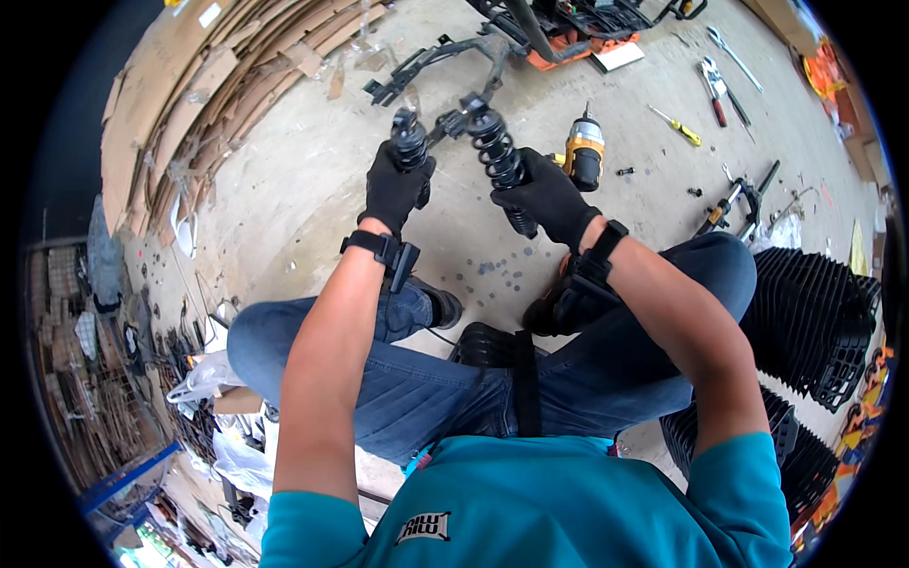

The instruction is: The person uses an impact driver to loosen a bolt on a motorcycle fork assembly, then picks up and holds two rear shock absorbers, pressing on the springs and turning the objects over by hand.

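Both my hands wear black gloves and reach forward over the concrete floor. My left hand (394,189) is closed around a short black coil-spring shock absorber (409,135), held upright with its top end showing above the fist. In my right hand (549,199) is a longer black shock absorber (493,147), tilted with its top leaning left and its lower end below the fingers. Between and beyond the two tops lies a black metal frame (488,62) with a bracket; whether either shock absorber touches it, I cannot tell.
Right of my right hand a yellow-and-black power driver (584,156) stands bit up. Farther right lie a yellow screwdriver (677,125), locking pliers (712,90) and a wrench (736,59). Flattened cardboard (180,104) is stacked left, ribbed black plastic parts (805,317) right. An orange-and-black machine (568,43) stands ahead.
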`<state>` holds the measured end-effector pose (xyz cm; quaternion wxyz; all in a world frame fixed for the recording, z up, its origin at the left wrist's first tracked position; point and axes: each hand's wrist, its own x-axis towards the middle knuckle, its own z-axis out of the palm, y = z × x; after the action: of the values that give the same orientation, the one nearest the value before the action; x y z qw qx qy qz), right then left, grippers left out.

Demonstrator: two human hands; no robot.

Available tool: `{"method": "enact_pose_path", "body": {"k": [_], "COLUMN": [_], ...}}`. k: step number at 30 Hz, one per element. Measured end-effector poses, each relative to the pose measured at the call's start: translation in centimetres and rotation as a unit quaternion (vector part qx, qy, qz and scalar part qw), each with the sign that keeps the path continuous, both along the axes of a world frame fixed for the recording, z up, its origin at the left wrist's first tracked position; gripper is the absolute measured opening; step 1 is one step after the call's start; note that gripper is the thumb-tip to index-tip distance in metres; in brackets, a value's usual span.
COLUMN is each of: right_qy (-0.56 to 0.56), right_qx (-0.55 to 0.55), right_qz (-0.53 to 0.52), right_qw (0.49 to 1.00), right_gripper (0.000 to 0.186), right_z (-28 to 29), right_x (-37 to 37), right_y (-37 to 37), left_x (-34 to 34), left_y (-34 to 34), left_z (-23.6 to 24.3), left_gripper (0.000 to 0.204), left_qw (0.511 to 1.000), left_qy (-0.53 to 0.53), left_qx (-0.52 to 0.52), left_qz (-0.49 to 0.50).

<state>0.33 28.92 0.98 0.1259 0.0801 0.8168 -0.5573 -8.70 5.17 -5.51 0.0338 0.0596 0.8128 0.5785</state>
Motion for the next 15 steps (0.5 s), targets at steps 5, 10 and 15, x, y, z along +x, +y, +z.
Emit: {"method": "enact_pose_path", "body": {"k": [5,10,15], "right_qy": [0.002,-0.014,0.037], "right_qx": [-0.126,-0.086,0.162], "right_qz": [-0.069,0.022,0.036], "right_qw": [0.99,0.996,0.985], "right_gripper": [0.042,0.044,0.063], "right_z": [-4.9,-11.8,-17.5], "right_x": [0.1,-1.6,-1.1], "right_y": [0.0,-1.9,-7.5], "left_x": [0.1,0.8,1.0], "left_y": [-2.0,-1.6,-2.5], "left_z": [-3.4,-5.6,-7.9], "left_gripper": [0.046,0.036,0.028], "left_qw": [0.995,0.978,0.976], "left_qy": [-0.067,-0.124,-0.166], "left_qx": [-0.075,0.166,0.134], "left_qz": [0.014,-0.019,0.038]}}
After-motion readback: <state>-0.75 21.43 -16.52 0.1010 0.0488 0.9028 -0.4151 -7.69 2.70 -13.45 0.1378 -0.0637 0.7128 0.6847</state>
